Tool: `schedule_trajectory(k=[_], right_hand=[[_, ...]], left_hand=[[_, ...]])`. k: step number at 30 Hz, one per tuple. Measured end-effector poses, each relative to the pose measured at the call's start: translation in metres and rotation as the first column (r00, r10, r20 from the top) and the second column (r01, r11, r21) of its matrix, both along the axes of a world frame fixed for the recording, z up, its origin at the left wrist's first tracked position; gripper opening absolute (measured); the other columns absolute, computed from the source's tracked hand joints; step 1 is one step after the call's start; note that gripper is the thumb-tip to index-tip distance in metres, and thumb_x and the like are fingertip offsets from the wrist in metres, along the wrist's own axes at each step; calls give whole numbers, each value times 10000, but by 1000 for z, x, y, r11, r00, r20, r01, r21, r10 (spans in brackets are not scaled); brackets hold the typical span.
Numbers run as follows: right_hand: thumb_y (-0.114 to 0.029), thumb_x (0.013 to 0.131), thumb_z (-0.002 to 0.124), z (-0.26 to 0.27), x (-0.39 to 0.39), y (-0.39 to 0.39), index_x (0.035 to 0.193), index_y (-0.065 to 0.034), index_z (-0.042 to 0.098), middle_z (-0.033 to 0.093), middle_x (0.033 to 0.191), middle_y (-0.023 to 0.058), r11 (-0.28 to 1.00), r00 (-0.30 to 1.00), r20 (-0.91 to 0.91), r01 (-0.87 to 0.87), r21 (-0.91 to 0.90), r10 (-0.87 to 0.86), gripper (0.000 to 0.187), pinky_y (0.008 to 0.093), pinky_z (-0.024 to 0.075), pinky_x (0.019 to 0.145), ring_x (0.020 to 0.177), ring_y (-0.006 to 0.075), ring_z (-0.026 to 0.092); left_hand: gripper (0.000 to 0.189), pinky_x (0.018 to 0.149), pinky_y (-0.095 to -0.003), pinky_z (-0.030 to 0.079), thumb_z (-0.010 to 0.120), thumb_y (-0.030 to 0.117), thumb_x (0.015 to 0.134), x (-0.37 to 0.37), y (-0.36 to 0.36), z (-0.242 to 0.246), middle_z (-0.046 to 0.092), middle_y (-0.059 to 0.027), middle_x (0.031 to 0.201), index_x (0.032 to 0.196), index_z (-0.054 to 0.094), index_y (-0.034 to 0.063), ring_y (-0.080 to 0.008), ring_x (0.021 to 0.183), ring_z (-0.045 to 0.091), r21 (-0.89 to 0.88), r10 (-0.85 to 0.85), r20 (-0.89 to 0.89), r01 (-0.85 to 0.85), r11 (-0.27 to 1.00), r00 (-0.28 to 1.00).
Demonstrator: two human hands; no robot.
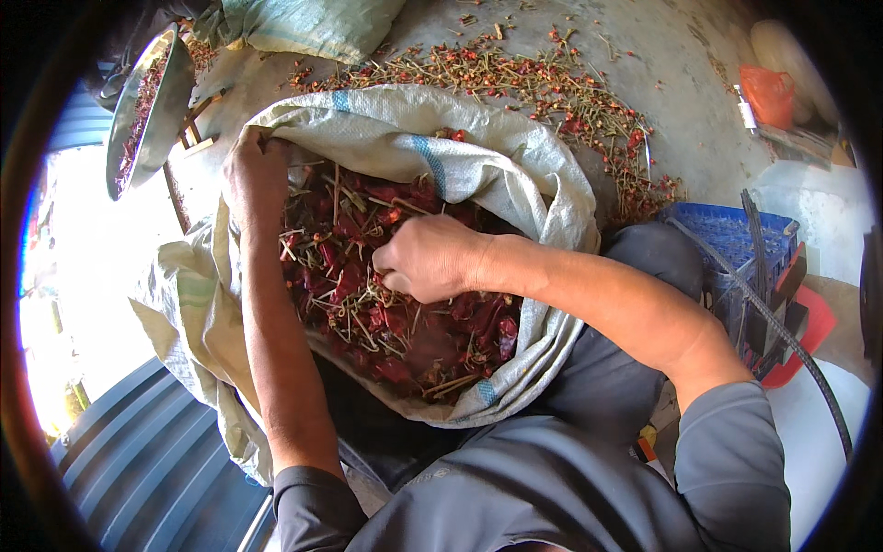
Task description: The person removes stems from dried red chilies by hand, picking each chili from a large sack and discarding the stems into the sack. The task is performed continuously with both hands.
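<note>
A white woven plastic sack (552, 172) with blue stripes stands between my knees, its mouth rolled outward. Inside lie dried red chili peppers (345, 276) mixed with pale stems. At the far left of the mouth, my left hand (256, 176) grips the folded rim of the sack. My right hand (431, 259) is over the middle of the chilies, slightly blurred, with its fingers curled down. Whether anything is pinched in those fingers is hidden from me.
Chili stems and caps (483, 76) litter the concrete floor beyond the sack. A metal bowl (148, 114) holding red pieces is tilted in view at upper left. On the right stand a blue plastic crate (731, 228), a red bag (767, 96) and a white bottle (746, 110).
</note>
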State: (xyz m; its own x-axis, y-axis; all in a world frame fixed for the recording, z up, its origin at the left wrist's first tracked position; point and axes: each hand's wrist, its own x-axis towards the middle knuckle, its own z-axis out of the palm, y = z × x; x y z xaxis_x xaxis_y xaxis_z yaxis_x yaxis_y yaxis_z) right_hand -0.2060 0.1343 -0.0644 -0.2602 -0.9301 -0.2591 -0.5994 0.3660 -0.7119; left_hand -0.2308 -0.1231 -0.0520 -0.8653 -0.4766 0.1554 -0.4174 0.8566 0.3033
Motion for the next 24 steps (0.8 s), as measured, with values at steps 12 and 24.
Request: schedule_trajectory(k=[12, 24], right_hand=[[-201, 840, 668, -43, -30, -36, 1061, -1, 649, 695, 972, 238, 951, 940, -188, 301, 70, -284, 299, 510, 548, 839, 970, 411, 683], [-185, 842, 712, 0, 32, 9, 1002, -65, 703, 695, 990, 137, 972, 967, 196, -122, -202, 162, 201, 437, 524, 891, 980, 330, 671]], left_hand=[[461, 694, -297, 499, 782, 229, 829, 38, 23, 30, 621, -59, 903, 1198, 650, -13, -148, 766, 587, 445, -10, -95, 52, 894, 995], [244, 644, -241, 429, 689, 194, 922, 88, 34, 51, 623, 16, 806, 1089, 720, 20, -73, 694, 514, 692, 81, -53, -22, 722, 995]])
